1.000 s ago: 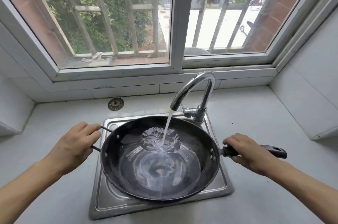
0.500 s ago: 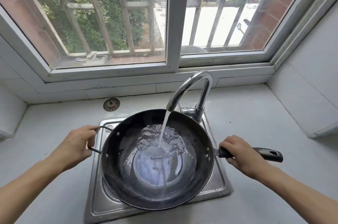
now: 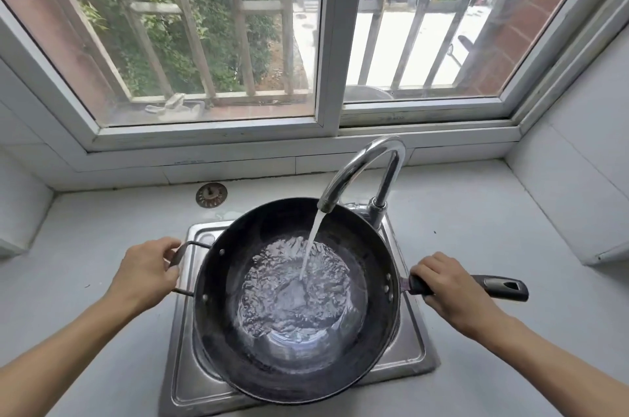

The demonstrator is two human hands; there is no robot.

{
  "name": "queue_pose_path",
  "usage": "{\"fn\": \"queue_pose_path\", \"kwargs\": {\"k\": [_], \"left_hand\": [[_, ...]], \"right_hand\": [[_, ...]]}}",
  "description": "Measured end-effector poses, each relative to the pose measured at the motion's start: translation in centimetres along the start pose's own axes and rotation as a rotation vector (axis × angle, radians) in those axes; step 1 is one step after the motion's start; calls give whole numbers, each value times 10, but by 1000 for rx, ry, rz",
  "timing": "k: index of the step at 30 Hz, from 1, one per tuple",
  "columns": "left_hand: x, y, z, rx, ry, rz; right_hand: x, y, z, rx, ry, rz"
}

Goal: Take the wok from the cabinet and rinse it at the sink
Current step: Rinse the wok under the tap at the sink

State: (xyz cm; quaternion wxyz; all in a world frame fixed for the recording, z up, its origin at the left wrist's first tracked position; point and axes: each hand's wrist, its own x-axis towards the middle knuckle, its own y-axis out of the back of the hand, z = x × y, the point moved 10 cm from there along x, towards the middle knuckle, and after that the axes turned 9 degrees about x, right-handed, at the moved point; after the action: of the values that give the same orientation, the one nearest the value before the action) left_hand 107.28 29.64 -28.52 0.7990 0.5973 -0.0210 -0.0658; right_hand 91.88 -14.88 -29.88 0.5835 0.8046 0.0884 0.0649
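The left hand (image 3: 144,275) is seen at 9 o'clock of the wok (image 3: 218,307), its grip clenched round the small loop handle (image 3: 180,254). At 11 o'clock on the grey counter (image 3: 95,246), a round drain strainer (image 3: 211,195) is laid flat, apart from the sink (image 3: 185,379). The black wok is held over the steel sink, covering most of the basin. A pool of rippling water (image 3: 299,300) is gathered in its bottom, fed by a stream from the curved chrome faucet (image 3: 360,168) at 1 o'clock. At 3 o'clock, the long black handle (image 3: 500,287) is grasped near its root by the right hand (image 3: 452,290).
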Motion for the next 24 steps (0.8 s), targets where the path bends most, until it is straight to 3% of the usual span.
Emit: {"fn": "queue_pose_path", "kwargs": {"k": [16, 24], "left_hand": [[-2, -3, 0, 128, -70, -2], [7, -3, -8, 107, -66, 14]], "right_hand": [[7, -18, 10, 123, -70, -108], [14, -8, 4, 105, -75, 16]]}}
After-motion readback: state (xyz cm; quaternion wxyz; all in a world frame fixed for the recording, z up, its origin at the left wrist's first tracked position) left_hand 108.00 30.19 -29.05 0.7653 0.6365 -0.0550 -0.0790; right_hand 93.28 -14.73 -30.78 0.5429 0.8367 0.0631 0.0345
